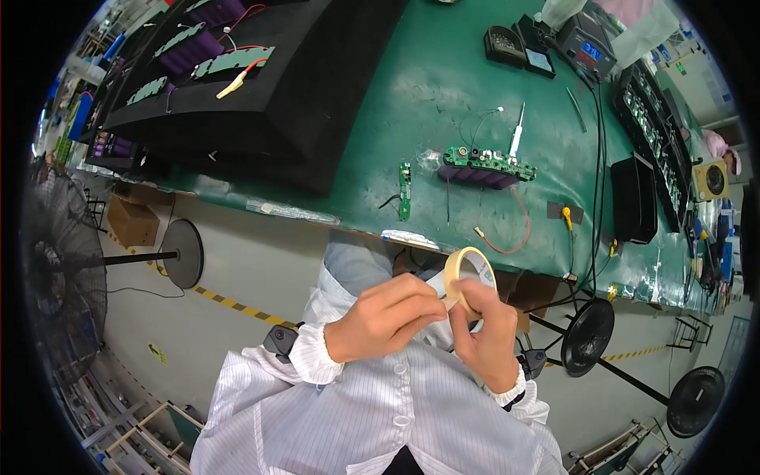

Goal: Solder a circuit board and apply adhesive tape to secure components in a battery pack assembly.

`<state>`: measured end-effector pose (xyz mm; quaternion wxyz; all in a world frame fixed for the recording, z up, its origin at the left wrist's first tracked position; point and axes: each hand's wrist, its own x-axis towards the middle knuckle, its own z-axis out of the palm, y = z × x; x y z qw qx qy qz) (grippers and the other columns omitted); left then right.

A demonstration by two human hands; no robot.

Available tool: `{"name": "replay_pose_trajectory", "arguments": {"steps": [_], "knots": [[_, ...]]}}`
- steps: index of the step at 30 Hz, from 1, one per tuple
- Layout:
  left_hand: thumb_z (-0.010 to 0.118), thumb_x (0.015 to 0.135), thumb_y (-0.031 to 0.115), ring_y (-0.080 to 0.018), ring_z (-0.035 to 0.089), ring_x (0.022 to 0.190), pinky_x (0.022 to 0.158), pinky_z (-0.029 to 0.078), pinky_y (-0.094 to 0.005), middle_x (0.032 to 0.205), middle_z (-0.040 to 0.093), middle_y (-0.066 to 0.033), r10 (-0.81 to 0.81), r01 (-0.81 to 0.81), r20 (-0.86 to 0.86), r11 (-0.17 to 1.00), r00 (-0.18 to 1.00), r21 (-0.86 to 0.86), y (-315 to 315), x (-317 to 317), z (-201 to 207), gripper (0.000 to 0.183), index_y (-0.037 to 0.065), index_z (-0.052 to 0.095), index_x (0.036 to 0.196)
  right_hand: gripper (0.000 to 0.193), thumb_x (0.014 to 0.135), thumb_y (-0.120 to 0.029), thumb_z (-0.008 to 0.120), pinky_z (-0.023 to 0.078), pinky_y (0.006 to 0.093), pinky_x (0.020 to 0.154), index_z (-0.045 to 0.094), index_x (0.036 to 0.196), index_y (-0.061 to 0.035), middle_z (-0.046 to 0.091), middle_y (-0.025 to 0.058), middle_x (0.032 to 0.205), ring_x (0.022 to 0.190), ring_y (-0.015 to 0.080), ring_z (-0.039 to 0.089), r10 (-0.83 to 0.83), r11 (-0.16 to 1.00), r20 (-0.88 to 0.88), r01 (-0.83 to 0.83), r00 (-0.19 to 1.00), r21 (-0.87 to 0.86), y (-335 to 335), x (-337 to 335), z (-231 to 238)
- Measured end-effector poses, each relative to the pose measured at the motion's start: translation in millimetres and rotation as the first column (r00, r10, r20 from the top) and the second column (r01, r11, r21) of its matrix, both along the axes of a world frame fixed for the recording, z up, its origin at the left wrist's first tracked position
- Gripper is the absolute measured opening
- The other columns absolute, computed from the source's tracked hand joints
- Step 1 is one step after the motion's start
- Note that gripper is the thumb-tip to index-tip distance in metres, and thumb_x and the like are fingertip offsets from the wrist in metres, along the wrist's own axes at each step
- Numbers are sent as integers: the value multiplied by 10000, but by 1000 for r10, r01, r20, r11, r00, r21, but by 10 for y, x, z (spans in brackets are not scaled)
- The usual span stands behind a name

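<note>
My right hand point(487, 332) grips a roll of yellowish masking tape point(452, 273), held upright in front of my chest at the table's near edge. The fingers of my left hand point(388, 317) are pinched together beside the roll, on what looks like the loose end of its tape. Beyond the hands, on the green mat, lies a purple battery pack point(479, 179) with a green circuit board point(491, 164) along its top and a red wire trailing toward me. To its left is a small narrow green board point(405, 192). A white-handled thin tool point(516, 141) touches or stands behind the pack.
At the left a large black foam tray point(309, 95) holds several purple packs with boards. A soldering station point(586, 49) with a display stands far right. Nearer are a black bin point(633, 198), a long tray of boards point(653, 134), and hanging cables. A floor fan point(59, 261) stands left.
</note>
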<state>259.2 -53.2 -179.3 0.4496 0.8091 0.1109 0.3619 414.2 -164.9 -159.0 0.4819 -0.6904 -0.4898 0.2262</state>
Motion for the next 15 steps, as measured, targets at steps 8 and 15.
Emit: {"name": "replay_pose_trajectory", "arguments": {"steps": [8, 15], "knots": [[757, 809, -42, -191, 693, 838, 696, 558, -306, 966, 682, -86, 231, -230, -8, 963, 973, -138, 590, 293, 257, 305, 27, 741, 1106, 56, 893, 18, 674, 504, 273, 562, 647, 934, -9, 708, 75, 742, 582, 166, 671, -155, 984, 122, 142, 980, 107, 226, 248, 134], [757, 815, -37, -172, 698, 798, 678, 555, -285, 1005, 708, -100, 115, -110, 64, 990, 991, -84, 770, 557, 23, 174, 1, 761, 985, 62, 920, -14, 688, 525, 263, 564, 645, 963, -5, 693, 86, 722, 628, 166, 713, -139, 981, 64, 128, 988, 145, 458, 201, 160]]}}
